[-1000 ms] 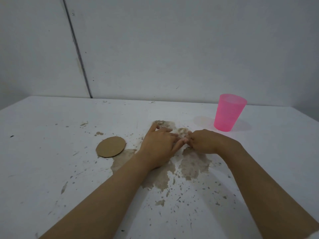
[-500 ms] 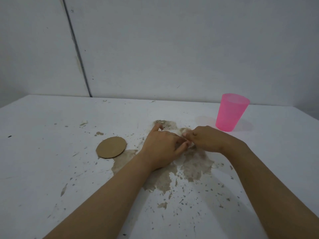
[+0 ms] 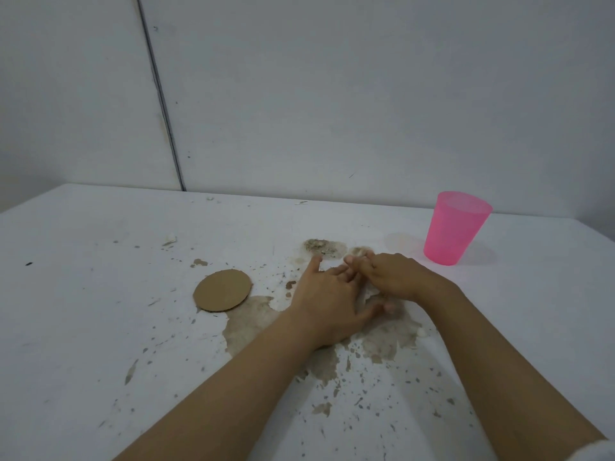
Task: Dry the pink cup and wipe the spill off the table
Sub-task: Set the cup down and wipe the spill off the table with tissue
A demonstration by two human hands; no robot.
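Pink cup (image 3: 456,227): translucent plastic tumbler, upright, mouth up, standing at about two o'clock on the white worktop (image 3: 83,294), near the far edge and clear of the hands. Judged light, stiff and thin-walled, likely slippery if wet; best taken round the middle of its tapered wall, gently, since it would tip easily.

Spill (image 3: 253,324): brown patches and spatter across the worktop's centre, running from twelve o'clock beyond the fingers down to six o'clock between the forearms.

Cardboard disc (image 3: 222,290): flat, round, at nine o'clock of the hands, its edge just beside the stain.

Left hand (image 3: 327,301): palm down, fingers spread and pressed flat on the stained patch; whether any cloth or paper lies under it cannot be told.

Right hand (image 3: 396,277): fingers curled, knuckles up, its tips meeting the left fingers; it seems to pinch something pale and thin at the surface, but what it is cannot be made out.
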